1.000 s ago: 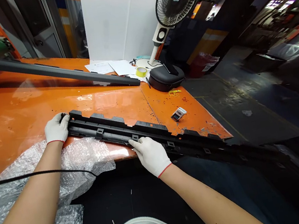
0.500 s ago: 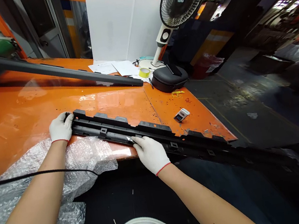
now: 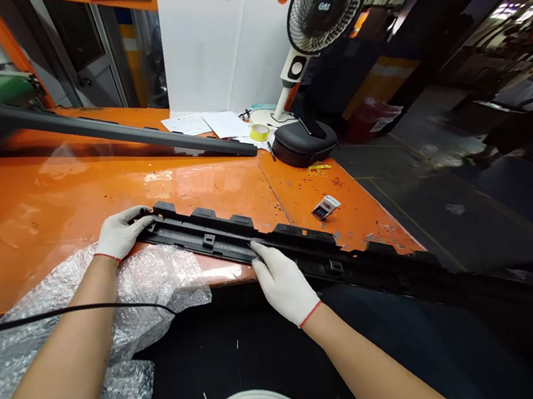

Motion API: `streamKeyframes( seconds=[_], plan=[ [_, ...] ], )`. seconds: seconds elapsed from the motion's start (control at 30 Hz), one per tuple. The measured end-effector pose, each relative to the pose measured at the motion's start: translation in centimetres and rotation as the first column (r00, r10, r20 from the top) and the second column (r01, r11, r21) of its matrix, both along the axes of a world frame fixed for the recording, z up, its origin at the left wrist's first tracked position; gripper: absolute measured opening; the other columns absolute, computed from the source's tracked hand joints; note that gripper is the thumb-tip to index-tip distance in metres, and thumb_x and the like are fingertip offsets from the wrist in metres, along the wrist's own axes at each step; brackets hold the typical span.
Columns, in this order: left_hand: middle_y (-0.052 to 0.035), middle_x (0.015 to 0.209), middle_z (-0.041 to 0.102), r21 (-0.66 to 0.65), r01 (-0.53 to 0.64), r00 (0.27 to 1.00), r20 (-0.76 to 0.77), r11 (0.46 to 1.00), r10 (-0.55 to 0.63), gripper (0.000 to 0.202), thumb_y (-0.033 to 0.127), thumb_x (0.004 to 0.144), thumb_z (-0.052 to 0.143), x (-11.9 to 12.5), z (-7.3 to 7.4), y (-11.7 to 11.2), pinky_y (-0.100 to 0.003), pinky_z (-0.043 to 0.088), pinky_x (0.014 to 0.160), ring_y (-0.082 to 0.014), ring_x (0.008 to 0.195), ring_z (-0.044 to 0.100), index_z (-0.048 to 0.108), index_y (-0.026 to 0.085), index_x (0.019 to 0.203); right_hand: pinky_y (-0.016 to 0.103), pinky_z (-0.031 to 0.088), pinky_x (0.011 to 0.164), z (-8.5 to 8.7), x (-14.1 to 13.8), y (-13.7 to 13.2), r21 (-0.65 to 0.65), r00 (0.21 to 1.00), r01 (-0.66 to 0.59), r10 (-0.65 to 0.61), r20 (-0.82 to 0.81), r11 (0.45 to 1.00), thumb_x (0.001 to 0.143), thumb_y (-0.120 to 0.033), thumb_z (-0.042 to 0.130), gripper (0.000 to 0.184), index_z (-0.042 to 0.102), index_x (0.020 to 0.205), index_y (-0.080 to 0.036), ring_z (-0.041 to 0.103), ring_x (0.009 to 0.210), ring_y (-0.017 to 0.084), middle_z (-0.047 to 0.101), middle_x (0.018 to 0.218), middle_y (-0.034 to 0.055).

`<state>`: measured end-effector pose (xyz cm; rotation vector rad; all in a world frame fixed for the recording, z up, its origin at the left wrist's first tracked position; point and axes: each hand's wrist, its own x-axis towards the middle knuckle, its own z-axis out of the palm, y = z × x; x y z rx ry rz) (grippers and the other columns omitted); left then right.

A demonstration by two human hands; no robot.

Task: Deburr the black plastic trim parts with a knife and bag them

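A long black plastic trim strip (image 3: 222, 237) with clips and tabs lies along the near edge of the orange table (image 3: 20, 211) and runs off its right end. My left hand (image 3: 120, 234), in a white glove, grips the strip's left end. My right hand (image 3: 283, 281), also gloved, is closed on the strip's near edge about a third of the way along. A sheet of bubble wrap (image 3: 154, 288) lies under my left forearm and hangs over the table's edge.
A second long black strip (image 3: 99, 133) lies across the back of the table. Papers (image 3: 214, 123), a roll of yellow tape (image 3: 260, 132), a desk fan (image 3: 317, 9) on a black base and a small packet (image 3: 326, 207) sit at the right. A black cable (image 3: 62, 313) crosses the bubble wrap.
Both hands have slid the near strip to the right along the table edge; its left end now sits further right, and my right hand has shifted right with it.
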<state>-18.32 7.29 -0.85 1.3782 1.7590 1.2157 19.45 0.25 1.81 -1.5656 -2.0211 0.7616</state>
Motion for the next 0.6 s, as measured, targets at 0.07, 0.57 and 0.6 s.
streamKeyframes(
  seconds=[0.07,0.57,0.6],
  plan=[
    [-0.0055,0.101,0.080,0.002,-0.002,1.000,0.025,1.000,0.002,0.056,0.060,0.070,0.080,0.1,0.2,-0.1,-0.032,0.060,0.093,-0.0252,0.095,0.073,0.082,0.018,0.107,0.039,0.060,0.090,0.1,-0.9,-0.5,-0.218,0.979,-0.027,-0.018,-0.201,0.976,0.103,-0.032,0.047,0.038,0.063,0.136,-0.019,0.072,0.095,0.024,0.075,0.114,0.0118],
    [-0.0039,0.109,0.080,-0.027,0.011,0.999,-0.045,1.000,-0.012,0.055,0.061,0.074,0.076,-0.3,-0.1,0.0,-0.031,0.055,0.101,-0.0259,0.106,0.072,0.083,0.021,0.111,0.017,0.033,0.048,-1.0,-6.5,1.1,-0.850,0.621,-0.361,-0.582,-0.525,0.382,0.101,-0.039,0.058,0.023,0.046,0.091,-0.022,0.040,0.049,0.010,0.045,0.064,-0.0052],
    [-0.0038,0.108,0.080,-0.028,0.009,0.999,-0.047,1.000,-0.011,0.054,0.060,0.074,0.076,-0.3,-0.1,0.0,-0.031,0.055,0.101,-0.0258,0.105,0.072,0.083,0.021,0.110,0.017,0.034,0.048,-1.1,-6.5,1.1,-0.854,0.629,-0.352,-0.579,-0.520,0.384,0.101,-0.038,0.058,0.022,0.046,0.091,-0.022,0.041,0.049,0.010,0.046,0.064,-0.0049]
  ],
)
